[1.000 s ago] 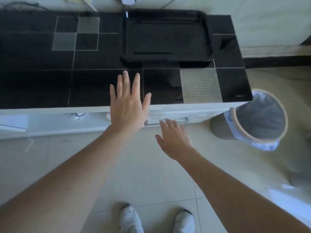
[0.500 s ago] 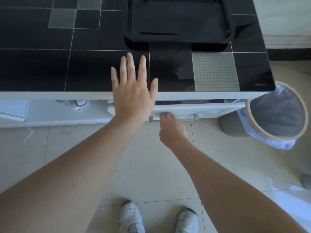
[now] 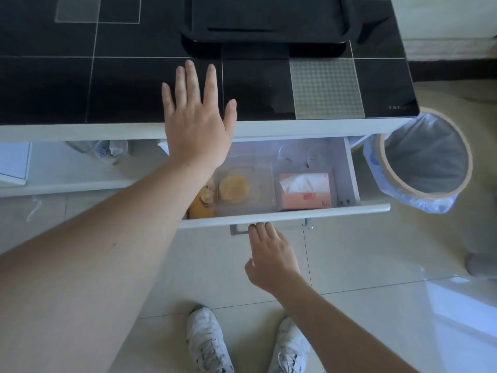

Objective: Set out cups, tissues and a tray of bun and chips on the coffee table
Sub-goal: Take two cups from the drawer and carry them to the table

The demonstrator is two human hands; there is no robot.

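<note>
from the head view, we have just pulled the white drawer (image 3: 282,215) open: our right hand (image 3: 271,254) hooks curled fingers on its grey handle (image 3: 238,229), our left hand (image 3: 197,117) lies flat, empty, on the glossy black tiled coffee table (image 3: 107,84). the pink tissue box (image 3: 305,191) lies at 3 o'clock inside, the round bun (image 3: 233,188) beside it, the black plastic tray (image 3: 266,22) on the table at 12; a lined waste bin (image 3: 422,157) stands on pale floor tiles (image 3: 363,265).

We have pulled the drawer (image 3: 285,211) out from under the bench (image 3: 269,127); half a second ago it was shut, with our right hand (image 3: 271,261) just closing its grip on the handle (image 3: 238,229). Now the fingertips (image 3: 259,226) hook that handle nearer our feet. The open drawer shows a tissue box (image 3: 306,191), a bun (image 3: 233,188) in a clear container, and a yellow packet (image 3: 200,208) beside it.
</note>
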